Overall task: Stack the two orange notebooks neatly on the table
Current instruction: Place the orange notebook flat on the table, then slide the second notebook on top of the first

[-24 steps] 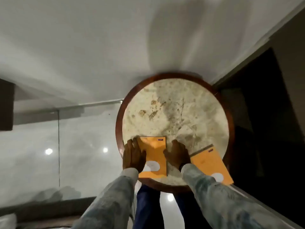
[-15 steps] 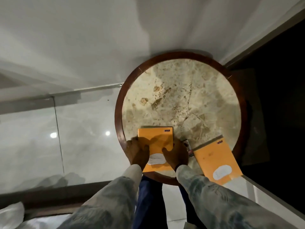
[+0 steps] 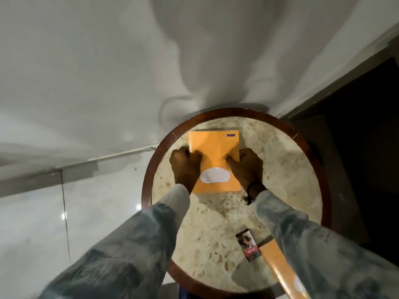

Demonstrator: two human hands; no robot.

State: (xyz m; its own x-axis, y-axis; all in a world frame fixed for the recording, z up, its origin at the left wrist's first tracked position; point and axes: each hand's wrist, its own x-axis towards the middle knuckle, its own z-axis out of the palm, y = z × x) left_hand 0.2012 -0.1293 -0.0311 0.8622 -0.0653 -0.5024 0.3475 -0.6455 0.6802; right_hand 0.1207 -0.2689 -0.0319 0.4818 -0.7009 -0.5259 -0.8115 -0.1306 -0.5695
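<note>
An orange notebook with a white label lies flat near the far side of the round marble table. My left hand grips its left edge and my right hand grips its right edge, fingers curled onto the cover. A second orange notebook lies at the table's near right edge, angled and partly hidden under my right sleeve.
A small dark printed pack lies on the marble beside the second notebook. The table has a dark wooden rim. A white wall stands beyond it, glossy floor tiles lie to the left and a dark opening is on the right.
Both hands have slid the held notebook from the table's near edge toward the far side. The view has moved closer, and the second notebook now sits low at the right.
</note>
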